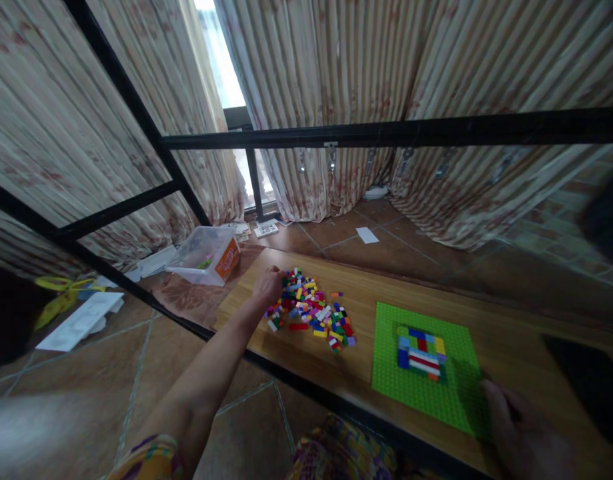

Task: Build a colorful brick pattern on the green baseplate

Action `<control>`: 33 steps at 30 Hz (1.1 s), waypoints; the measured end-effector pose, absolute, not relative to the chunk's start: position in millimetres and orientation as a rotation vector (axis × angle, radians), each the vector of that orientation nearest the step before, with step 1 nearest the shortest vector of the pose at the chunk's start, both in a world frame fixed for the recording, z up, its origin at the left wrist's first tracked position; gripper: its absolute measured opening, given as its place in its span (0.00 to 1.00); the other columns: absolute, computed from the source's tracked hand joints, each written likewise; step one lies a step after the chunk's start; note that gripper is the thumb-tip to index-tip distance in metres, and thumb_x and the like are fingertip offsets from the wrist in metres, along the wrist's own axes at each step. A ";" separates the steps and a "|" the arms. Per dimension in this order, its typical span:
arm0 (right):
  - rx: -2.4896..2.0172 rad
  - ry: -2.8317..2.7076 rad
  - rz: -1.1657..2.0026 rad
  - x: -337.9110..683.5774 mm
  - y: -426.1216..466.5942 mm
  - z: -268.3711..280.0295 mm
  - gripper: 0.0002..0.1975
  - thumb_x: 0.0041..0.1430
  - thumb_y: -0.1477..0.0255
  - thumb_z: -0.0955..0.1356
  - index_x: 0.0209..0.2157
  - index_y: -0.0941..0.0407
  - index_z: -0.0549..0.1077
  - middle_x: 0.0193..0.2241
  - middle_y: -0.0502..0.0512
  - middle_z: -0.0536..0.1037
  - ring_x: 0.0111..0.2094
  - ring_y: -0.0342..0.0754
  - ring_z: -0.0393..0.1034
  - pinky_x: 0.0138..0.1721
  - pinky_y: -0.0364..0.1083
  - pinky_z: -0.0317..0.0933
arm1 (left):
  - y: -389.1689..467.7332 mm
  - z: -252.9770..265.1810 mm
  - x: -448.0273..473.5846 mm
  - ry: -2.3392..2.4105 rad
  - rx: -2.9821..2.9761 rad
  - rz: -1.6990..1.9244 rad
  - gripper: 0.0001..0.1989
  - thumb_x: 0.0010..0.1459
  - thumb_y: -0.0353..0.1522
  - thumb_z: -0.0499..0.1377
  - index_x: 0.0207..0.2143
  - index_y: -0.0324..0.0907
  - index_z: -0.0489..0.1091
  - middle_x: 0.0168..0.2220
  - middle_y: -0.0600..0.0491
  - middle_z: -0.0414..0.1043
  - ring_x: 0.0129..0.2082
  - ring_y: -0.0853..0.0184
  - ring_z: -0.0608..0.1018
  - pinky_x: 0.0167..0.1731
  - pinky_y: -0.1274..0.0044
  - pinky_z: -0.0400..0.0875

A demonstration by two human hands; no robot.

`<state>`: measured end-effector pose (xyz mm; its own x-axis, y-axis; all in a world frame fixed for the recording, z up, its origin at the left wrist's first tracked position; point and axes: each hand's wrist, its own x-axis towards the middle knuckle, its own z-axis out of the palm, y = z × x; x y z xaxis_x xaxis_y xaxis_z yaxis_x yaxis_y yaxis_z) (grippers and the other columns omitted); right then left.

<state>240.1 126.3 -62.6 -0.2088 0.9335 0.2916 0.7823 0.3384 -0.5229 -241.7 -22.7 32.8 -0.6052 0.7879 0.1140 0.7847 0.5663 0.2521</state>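
Note:
My left hand (pixel 269 285) reaches to the far left edge of a loose pile of small coloured toy bricks (pixel 311 303). Its fingers are curled in at the bricks, and what they hold, if anything, is hidden. Right of the pile lies a green studded baseplate (pixel 391 373). On the plate sits a low, roughly square brick build (pixel 422 353) in blue, red, white, yellow and green. My right hand (pixel 526 427), somewhat blurred, is at the plate's near right corner, its thumb at the edge and apart from the fingers.
The bricks and baseplate lie on a long wooden board (pixel 356 380) with a black metal frame bar (pixel 306 390) along its near side. A dark flat object (pixel 586 380) lies at right. Beyond the left end stands a clear plastic box (pixel 201 257). Another black bar (pixel 386 133) crosses before the curtains.

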 end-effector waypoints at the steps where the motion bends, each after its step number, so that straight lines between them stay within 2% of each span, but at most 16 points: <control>1: -1.504 -2.063 0.379 239.4 126.1 -61.8 0.26 0.54 0.47 0.58 0.34 0.51 0.78 0.35 0.63 0.80 0.29 0.60 0.74 0.26 0.53 0.62 | -22.5 32.2 -242.3 2.771 1.405 0.415 0.16 0.52 0.22 0.54 0.39 0.44 0.76 0.43 0.48 0.73 0.45 0.63 0.74 0.48 0.75 0.67; 7: -1.490 -2.047 0.428 228.8 119.7 -48.1 0.27 0.57 0.48 0.58 0.34 0.54 0.75 0.35 0.63 0.80 0.34 0.60 0.75 0.33 0.52 0.65 | -31.5 46.6 -237.7 2.798 1.443 0.405 0.12 0.52 0.25 0.56 0.38 0.39 0.74 0.43 0.45 0.73 0.46 0.59 0.74 0.48 0.73 0.67; 9: -1.425 -2.045 0.434 224.9 117.1 -43.2 0.26 0.58 0.49 0.58 0.33 0.55 0.75 0.35 0.63 0.79 0.35 0.58 0.75 0.35 0.51 0.65 | -38.5 57.1 -227.3 2.829 1.420 0.461 0.11 0.54 0.28 0.55 0.40 0.37 0.72 0.42 0.43 0.73 0.43 0.58 0.75 0.44 0.71 0.69; 12: -1.368 -2.014 0.443 220.6 114.5 -38.0 0.26 0.60 0.50 0.58 0.33 0.56 0.75 0.34 0.62 0.79 0.35 0.55 0.74 0.36 0.49 0.65 | -50.3 73.8 -193.8 2.742 1.330 0.845 0.10 0.55 0.32 0.56 0.40 0.41 0.71 0.34 0.49 0.75 0.34 0.62 0.77 0.36 0.74 0.71; 15: -1.341 -2.002 0.474 218.3 113.0 -34.7 0.26 0.61 0.50 0.58 0.32 0.56 0.75 0.33 0.61 0.79 0.34 0.53 0.74 0.37 0.48 0.64 | -58.5 82.8 -135.7 2.443 1.326 1.146 0.09 0.55 0.34 0.57 0.39 0.43 0.70 0.33 0.53 0.75 0.32 0.66 0.77 0.36 0.76 0.72; 17: -1.333 -1.997 0.480 217.5 112.3 -33.2 0.26 0.61 0.51 0.58 0.33 0.57 0.75 0.33 0.60 0.79 0.34 0.53 0.73 0.37 0.48 0.64 | -59.1 79.9 -89.8 2.197 1.333 1.225 0.09 0.55 0.35 0.57 0.39 0.44 0.70 0.35 0.53 0.75 0.34 0.66 0.77 0.37 0.76 0.72; 21: -1.333 -2.008 0.470 217.1 111.8 -31.8 0.25 0.62 0.52 0.58 0.33 0.57 0.75 0.32 0.60 0.78 0.33 0.52 0.72 0.36 0.47 0.63 | -47.1 54.9 -14.2 1.814 1.231 1.232 0.13 0.57 0.34 0.55 0.45 0.45 0.69 0.37 0.52 0.75 0.37 0.66 0.77 0.38 0.76 0.72; 26: -1.274 -1.988 0.545 216.8 112.6 -31.3 0.22 0.63 0.55 0.58 0.32 0.57 0.74 0.32 0.59 0.78 0.34 0.51 0.72 0.37 0.47 0.63 | -24.4 27.3 16.3 1.823 1.119 1.205 0.16 0.57 0.35 0.56 0.47 0.42 0.69 0.34 0.52 0.73 0.34 0.67 0.76 0.34 0.77 0.71; 33: -1.261 -1.985 0.549 214.6 110.9 -25.6 0.20 0.64 0.58 0.59 0.31 0.57 0.74 0.32 0.58 0.77 0.33 0.50 0.72 0.36 0.46 0.62 | -10.1 24.8 29.2 1.811 1.169 1.115 0.15 0.57 0.36 0.56 0.46 0.43 0.69 0.30 0.54 0.72 0.28 0.70 0.73 0.29 0.79 0.68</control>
<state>214.6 110.9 -25.6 -0.2708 0.9011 0.3387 0.5992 0.4332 -0.6733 29.2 -10.1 24.8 -0.3478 0.9321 -0.1011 0.3296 0.2225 0.9175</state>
